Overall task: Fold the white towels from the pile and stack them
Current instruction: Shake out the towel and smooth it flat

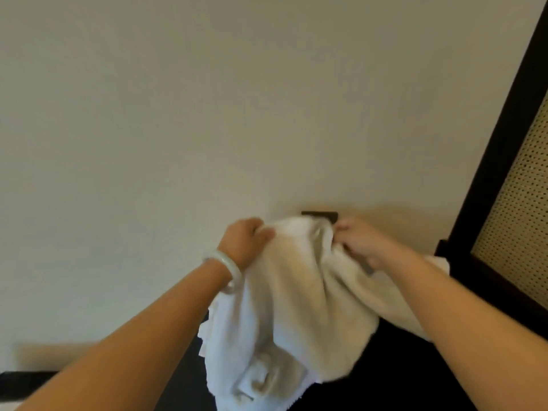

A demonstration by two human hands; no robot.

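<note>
Head view: plain cream wall [207, 99] fills far and left, with wide open room there. The right side is hemmed by a dark-framed woven cane panel [519, 203]. Crumpled white terry towel [296, 292] held up at centre, top edge bunched between both hands, lower folds hanging over a dark low surface [400, 366]. Left hand [243, 241], pale smooth bangle [228, 272] at the wrist, fingers curled on the towel's left top edge. Right hand [355, 243] pinches the right top edge, fingers together. Small dark rectangular wall fixture [320, 216] just behind the towel's top.
</note>
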